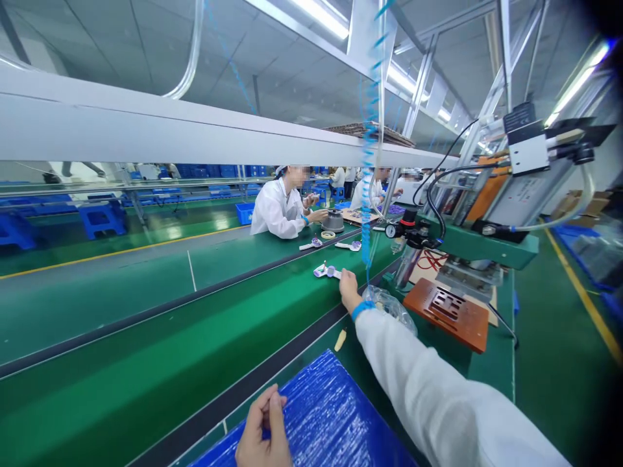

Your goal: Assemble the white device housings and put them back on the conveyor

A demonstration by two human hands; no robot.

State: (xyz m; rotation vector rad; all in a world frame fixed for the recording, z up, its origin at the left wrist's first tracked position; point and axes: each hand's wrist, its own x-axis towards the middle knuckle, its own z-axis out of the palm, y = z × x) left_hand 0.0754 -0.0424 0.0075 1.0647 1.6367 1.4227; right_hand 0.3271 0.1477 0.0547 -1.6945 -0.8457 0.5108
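Note:
My right hand (349, 290) reaches out over the green conveyor belt (204, 334), its fingers closed on the near end of a white-and-purple part (327, 271) with a long handle. What exactly the part is, I cannot tell. Two similar white parts with purple, a left one (310, 244) and a right one (348, 246), lie farther along the belt. Low in the view, my left hand (265, 428) is above a shiny blue wrapped surface (335, 415). Its fingers are curled with the tips together, and nothing shows between them.
A press with an orange plate (445, 311) stands at the right, with a pressure gauge (390, 230) on it. Beside my right wrist sits a clear plastic bag (389, 308). A small yellowish piece (340, 339) lies nearby. Across the belt a co-worker (280, 207) handles parts. A blue coiled hose (367, 162) hangs down.

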